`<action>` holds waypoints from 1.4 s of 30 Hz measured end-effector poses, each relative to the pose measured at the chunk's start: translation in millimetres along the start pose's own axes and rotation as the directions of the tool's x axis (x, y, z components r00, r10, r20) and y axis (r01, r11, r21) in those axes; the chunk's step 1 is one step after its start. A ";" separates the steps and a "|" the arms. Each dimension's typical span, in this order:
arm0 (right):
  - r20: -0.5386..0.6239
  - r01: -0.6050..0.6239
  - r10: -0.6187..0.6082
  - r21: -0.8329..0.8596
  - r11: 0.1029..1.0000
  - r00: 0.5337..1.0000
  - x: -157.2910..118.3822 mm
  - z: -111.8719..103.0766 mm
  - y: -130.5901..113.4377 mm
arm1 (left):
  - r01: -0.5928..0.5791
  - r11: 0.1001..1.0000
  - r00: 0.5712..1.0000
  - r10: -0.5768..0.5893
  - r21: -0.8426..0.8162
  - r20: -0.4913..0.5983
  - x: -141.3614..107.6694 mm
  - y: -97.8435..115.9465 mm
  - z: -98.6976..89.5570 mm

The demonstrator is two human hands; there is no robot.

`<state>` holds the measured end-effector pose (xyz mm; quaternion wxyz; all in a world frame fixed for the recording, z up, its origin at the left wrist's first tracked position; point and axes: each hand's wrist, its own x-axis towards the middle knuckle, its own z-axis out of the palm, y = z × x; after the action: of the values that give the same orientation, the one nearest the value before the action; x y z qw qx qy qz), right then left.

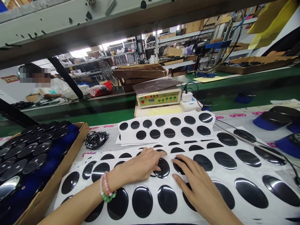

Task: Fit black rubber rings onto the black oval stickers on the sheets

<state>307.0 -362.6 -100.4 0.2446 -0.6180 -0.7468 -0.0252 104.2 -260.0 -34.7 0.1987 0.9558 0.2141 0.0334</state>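
My left hand [145, 165], with beaded bracelets at its wrist, has its fingers curled at the edge of a glossy black round sticker [165, 168]. A curved edge overlaps under its thumb, as though the sticker is partly lifted; the fingers hide the rest. Just to the right, my right hand [195, 176] rests with fingers spread on the white backing sheet [174, 186], partly covering other black discs. Rows of these discs run across the sheet. Behind it lies another sheet of black discs [169, 133].
A cardboard box [77, 137] of black-topped blue parts stands at left, beside a coiled black cable [96, 139]. A control box [159, 99] sits behind the sheets. More blue-and-black parts [273, 119] stand at right, where a cable [248, 141] crosses. Across the green bench is another person [44, 81].
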 end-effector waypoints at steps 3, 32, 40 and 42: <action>-0.012 0.009 -0.009 -0.004 1.000 1.000 0.0 1.1 0.6 | 0.010 0.999 1.000 -0.009 0.035 -0.028 1.9 0.9 2.7; 0.025 -0.024 0.023 0.052 0.998 0.999 -1.5 -0.4 -1.8 | -0.062 0.998 0.997 0.061 0.015 0.043 23.5 -4.8 -2.5; 0.043 -0.043 0.041 0.050 0.998 0.998 -1.3 -1.4 -2.2 | -0.168 0.983 0.974 0.178 0.080 -0.140 3.8 -8.7 13.4; 0.043 -0.040 0.038 0.053 0.998 0.998 -0.9 -1.8 -2.4 | -0.150 0.988 0.978 0.154 0.037 -0.143 -0.4 -7.4 12.2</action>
<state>305.5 -364.6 -98.6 0.2457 -0.6259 -0.7400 0.0127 102.7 -258.4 -48.8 0.1670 0.9668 0.1550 0.1154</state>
